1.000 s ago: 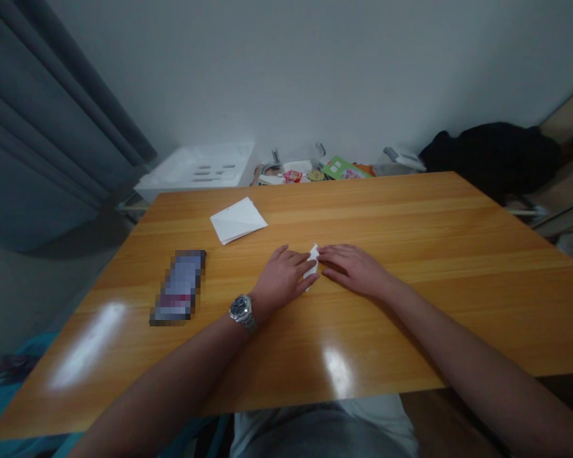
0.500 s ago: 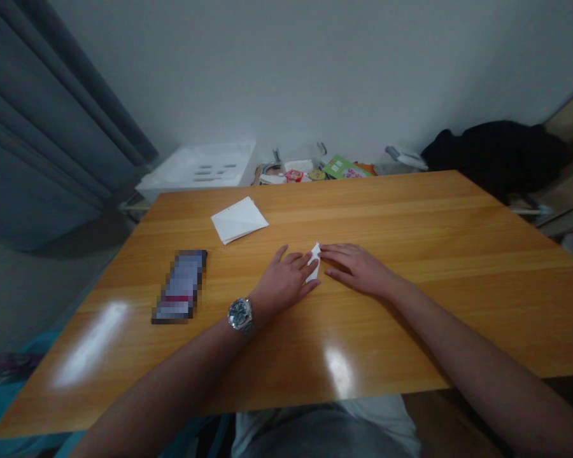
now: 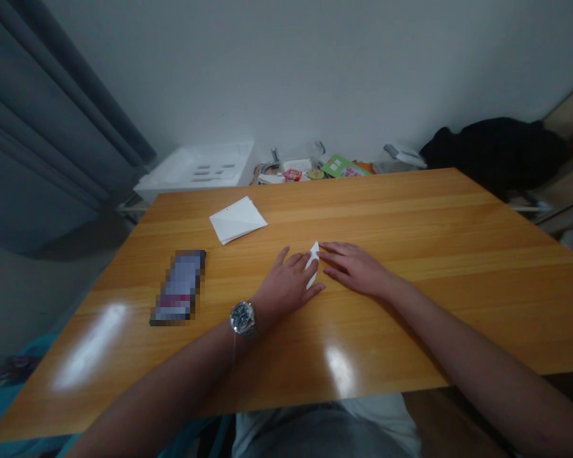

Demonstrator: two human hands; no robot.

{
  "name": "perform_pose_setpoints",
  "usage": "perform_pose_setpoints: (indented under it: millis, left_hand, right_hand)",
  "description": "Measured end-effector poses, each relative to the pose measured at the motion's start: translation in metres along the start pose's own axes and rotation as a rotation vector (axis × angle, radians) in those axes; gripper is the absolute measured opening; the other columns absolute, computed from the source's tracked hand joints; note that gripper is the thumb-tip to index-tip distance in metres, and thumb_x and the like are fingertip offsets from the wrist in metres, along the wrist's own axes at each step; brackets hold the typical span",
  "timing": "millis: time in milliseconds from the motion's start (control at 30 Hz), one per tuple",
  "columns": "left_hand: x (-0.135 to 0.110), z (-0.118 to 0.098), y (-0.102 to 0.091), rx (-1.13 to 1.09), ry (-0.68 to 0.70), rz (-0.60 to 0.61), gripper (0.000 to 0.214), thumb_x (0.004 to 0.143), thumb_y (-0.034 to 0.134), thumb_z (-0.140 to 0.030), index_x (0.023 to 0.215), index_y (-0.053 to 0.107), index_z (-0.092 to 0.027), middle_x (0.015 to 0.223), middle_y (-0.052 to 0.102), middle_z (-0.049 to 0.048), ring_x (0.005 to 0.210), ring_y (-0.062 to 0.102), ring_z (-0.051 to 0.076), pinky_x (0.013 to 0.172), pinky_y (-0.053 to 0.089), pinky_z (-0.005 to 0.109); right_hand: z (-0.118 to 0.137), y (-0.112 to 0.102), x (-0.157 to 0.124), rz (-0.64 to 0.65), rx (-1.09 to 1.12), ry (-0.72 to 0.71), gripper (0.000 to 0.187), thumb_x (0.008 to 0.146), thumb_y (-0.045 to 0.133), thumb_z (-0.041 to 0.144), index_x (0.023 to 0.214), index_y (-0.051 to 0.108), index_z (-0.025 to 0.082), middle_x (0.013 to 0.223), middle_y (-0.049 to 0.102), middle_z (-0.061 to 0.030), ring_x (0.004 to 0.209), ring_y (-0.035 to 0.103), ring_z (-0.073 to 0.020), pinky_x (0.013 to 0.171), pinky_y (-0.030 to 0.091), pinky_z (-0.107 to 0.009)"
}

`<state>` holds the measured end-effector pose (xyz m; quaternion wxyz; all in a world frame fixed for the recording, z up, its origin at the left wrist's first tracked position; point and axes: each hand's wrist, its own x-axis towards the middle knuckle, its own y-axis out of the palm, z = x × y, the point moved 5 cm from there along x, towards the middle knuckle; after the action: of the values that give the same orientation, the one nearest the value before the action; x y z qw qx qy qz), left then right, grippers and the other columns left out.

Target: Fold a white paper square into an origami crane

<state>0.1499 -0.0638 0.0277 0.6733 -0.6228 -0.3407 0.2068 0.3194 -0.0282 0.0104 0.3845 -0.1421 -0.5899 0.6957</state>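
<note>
A small folded piece of white paper (image 3: 313, 252) lies on the wooden table between my two hands. My left hand (image 3: 289, 280), with a metal watch (image 3: 242, 317) at its wrist, rests over the paper. Its fingers are spread and its fingertips press on the paper, hiding part of it. My right hand (image 3: 351, 267) lies nearly flat, fingers stretched out, with its fingertips at the paper's right edge. How the paper is folded cannot be made out under the fingers.
A stack of white paper sheets (image 3: 239, 220) lies farther back on the table (image 3: 410, 216). At the left is a phone (image 3: 179, 287) with a blurred screen. Behind the table's far edge stand a white tray (image 3: 200, 166), a green booklet (image 3: 344, 166) and a black cloth (image 3: 496, 152).
My left hand has shifted slightly, its thumb a little farther right and lower. Less of the paper shows below its fingers. My right hand has barely moved.
</note>
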Motion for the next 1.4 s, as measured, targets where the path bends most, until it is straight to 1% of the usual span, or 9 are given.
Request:
perform_pose_setpoints:
  millis: [200,367,467,633,767,900,1167,1300,1400]
  left_hand:
    - [0.000,0.006,0.001,-0.046,0.031,-0.021,0.046,0.102,0.043,-0.043,0.139,0.051,-0.017,0.144,0.055,0.0150,0.133,0.051,0.027,0.120,0.021,0.055]
    - [-0.001,0.011,0.000,-0.065,0.072,-0.021,0.044,0.103,0.040,-0.037,0.142,0.048,-0.018,0.147,0.053,0.0117,0.137,0.048,0.023,0.123,0.017,0.052]
    - [0.000,0.006,-0.002,-0.019,0.017,-0.051,0.042,0.102,0.041,-0.037,0.138,0.053,-0.018,0.145,0.054,0.0124,0.138,0.045,0.028,0.122,0.015,0.057]
    - [0.001,-0.007,-0.002,-0.021,-0.062,-0.082,0.045,0.101,0.044,-0.044,0.134,0.056,-0.016,0.135,0.062,0.0142,0.127,0.055,0.028,0.121,0.020,0.054]
    - [-0.001,-0.009,-0.003,-0.031,-0.101,-0.098,0.046,0.101,0.043,-0.046,0.134,0.056,-0.017,0.135,0.062,0.0134,0.124,0.056,0.029,0.121,0.019,0.057]
    - [-0.002,-0.010,-0.004,-0.023,-0.094,-0.100,0.044,0.101,0.043,-0.043,0.136,0.054,-0.018,0.139,0.060,0.0126,0.127,0.054,0.028,0.121,0.018,0.058]
    - [0.000,-0.012,0.000,0.033,-0.073,-0.062,0.044,0.103,0.040,-0.038,0.135,0.054,-0.013,0.140,0.059,0.0117,0.132,0.051,0.024,0.123,0.022,0.047]
    - [0.000,-0.012,0.001,0.058,-0.077,-0.052,0.047,0.103,0.039,-0.042,0.137,0.053,-0.012,0.139,0.059,0.0125,0.131,0.052,0.025,0.122,0.024,0.047]
    - [0.000,-0.013,0.003,0.090,-0.056,-0.042,0.048,0.104,0.037,-0.041,0.138,0.053,-0.010,0.139,0.059,0.0141,0.130,0.053,0.025,0.121,0.026,0.048]
  right_hand:
    - [-0.004,-0.001,0.003,-0.046,0.005,-0.013,0.046,0.100,0.050,0.042,0.143,0.054,0.025,0.146,0.055,-0.0120,0.131,0.054,-0.0278,0.107,0.045,-0.050]
    - [-0.004,0.003,0.001,-0.010,-0.036,-0.032,0.057,0.100,0.049,0.046,0.152,0.041,0.026,0.159,0.037,-0.0110,0.144,0.039,-0.0299,0.114,0.038,-0.053]
    - [-0.005,0.008,-0.001,0.039,-0.049,-0.008,0.059,0.102,0.043,0.048,0.156,0.033,0.027,0.159,0.036,-0.0094,0.146,0.035,-0.0288,0.117,0.031,-0.055]
    - [-0.006,0.012,-0.003,0.085,-0.046,0.024,0.061,0.103,0.036,0.051,0.158,0.024,0.027,0.162,0.031,-0.0071,0.149,0.030,-0.0286,0.119,0.027,-0.056]
    - [-0.005,0.011,-0.003,0.082,-0.037,0.041,0.060,0.103,0.035,0.051,0.158,0.025,0.027,0.161,0.034,-0.0076,0.149,0.030,-0.0287,0.119,0.027,-0.056]
    - [-0.005,0.013,-0.002,0.077,-0.040,0.064,0.059,0.104,0.034,0.051,0.157,0.028,0.028,0.160,0.036,-0.0070,0.148,0.031,-0.0283,0.119,0.028,-0.056]
    - [0.000,0.015,0.000,0.101,-0.120,0.095,0.055,0.104,0.028,0.053,0.154,0.037,0.030,0.159,0.039,-0.0042,0.148,0.031,-0.0283,0.119,0.026,-0.055]
    - [0.001,0.016,0.001,0.117,-0.116,0.098,0.057,0.104,0.027,0.054,0.156,0.031,0.031,0.163,0.030,-0.0029,0.150,0.027,-0.0282,0.121,0.022,-0.055]
    - [0.002,0.016,0.002,0.125,-0.101,0.094,0.058,0.104,0.026,0.053,0.158,0.025,0.031,0.163,0.029,-0.0020,0.151,0.024,-0.0279,0.121,0.019,-0.057]
